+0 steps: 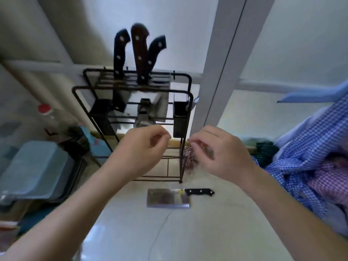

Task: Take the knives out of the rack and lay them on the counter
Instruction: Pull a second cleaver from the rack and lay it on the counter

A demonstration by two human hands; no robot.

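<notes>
Am holding left hand [143,147] and right hand [216,149] loosely curled, gripping nothing, before rack [131,117]. Cleaver [168,197] lying flat on counter [188,232]. Three knives [140,53] standing in top slots. Judging next: reaching up, pulling one handle straight out.

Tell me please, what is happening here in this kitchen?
A person is emptying a black wire knife rack onto a pale counter. One cleaver with a black handle already lies flat on the counter in front of the rack. Three knives are in the top slots: a black-handled one, a brown-handled one and another black-handled one. The left hand and the right hand are raised before the rack, fingers loosely curled, holding nothing.
</notes>
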